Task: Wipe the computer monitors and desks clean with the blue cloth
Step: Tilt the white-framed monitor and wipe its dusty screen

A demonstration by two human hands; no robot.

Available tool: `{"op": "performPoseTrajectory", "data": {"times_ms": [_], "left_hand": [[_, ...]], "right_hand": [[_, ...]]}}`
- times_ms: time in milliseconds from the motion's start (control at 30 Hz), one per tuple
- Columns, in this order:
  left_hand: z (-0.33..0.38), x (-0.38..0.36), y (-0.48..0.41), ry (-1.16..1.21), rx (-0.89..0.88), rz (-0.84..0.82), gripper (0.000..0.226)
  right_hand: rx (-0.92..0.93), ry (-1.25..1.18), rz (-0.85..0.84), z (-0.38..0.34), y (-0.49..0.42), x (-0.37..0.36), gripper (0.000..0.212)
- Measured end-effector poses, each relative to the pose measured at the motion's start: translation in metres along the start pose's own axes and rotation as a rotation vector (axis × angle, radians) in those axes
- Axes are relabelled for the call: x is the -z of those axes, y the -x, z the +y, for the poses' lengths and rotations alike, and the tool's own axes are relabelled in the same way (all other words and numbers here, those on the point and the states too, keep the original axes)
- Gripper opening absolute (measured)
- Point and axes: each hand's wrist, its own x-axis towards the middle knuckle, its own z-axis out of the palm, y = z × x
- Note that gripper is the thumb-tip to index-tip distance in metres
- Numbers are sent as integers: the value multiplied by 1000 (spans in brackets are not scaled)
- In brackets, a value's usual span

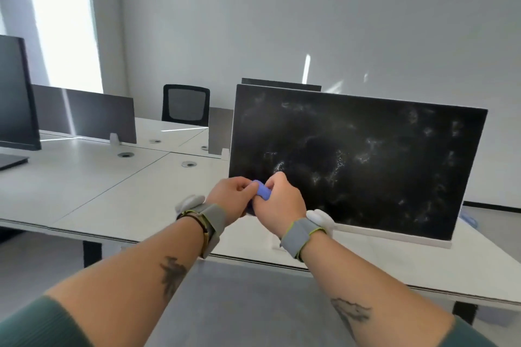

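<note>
A dark monitor with pale dusty smudges all over its screen stands on the white desk in front of me. Both hands meet just before its lower left corner. The blue cloth is bunched small between them, mostly hidden by fingers. My left hand pinches one side of it and my right hand grips the other. Each wrist wears a grey band with a white device.
A second dark monitor stands at the far left on the adjoining desk. Grey divider panels run along the desks' backs, with a black mesh chair beyond. Another screen's top edge shows behind the dusty one. Grey floor lies below me.
</note>
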Motion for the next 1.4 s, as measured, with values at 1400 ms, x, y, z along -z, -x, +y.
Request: {"op": "performPoseTrajectory", "data": {"times_ms": [1400], "left_hand": [[88,65,-58,-207,-326,373,15]], "right_hand": [[375,81,301,-60,-78,39,11]]}}
